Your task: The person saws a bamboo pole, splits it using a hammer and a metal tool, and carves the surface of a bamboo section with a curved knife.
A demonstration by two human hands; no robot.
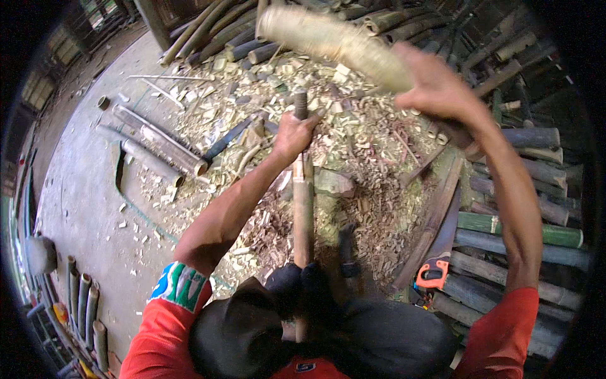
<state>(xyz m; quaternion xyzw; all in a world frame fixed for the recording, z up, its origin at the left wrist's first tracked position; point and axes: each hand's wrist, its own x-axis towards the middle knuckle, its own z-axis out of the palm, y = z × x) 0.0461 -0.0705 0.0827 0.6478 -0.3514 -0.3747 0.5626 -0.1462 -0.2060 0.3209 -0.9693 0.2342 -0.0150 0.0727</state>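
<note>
A: ok so what's the left hand (291, 134) doing?

B: wrapped tight around a long bamboo pole (303, 208), near its top end. The pole stands pretty much upright btw the person's knees, and its lower end is hidden behind the dark trousers.

A: and the right hand (435, 88)?

B: up high, closed on the handle end of a thick pale wooden club (334, 41). Club's blurry, angled up and to the left, above the pole top and well apart from it. Can't make out the fingers exactly but the grip looks fully shut on it.

A: what's around?

B: floor is concrete, covered w/ a big heap of bamboo chips and shavings (353, 164) right behind the pole. Couple of split bamboo lengths (161, 148) lying left of the heap. On the right there's a stack of bamboo poles (524, 234), some green, some grey, and a handsaw w/ an orange handle (432, 273) lying just beside the stack near the right knee. More short bamboo pieces (85, 303) lined up at lower left.
</note>
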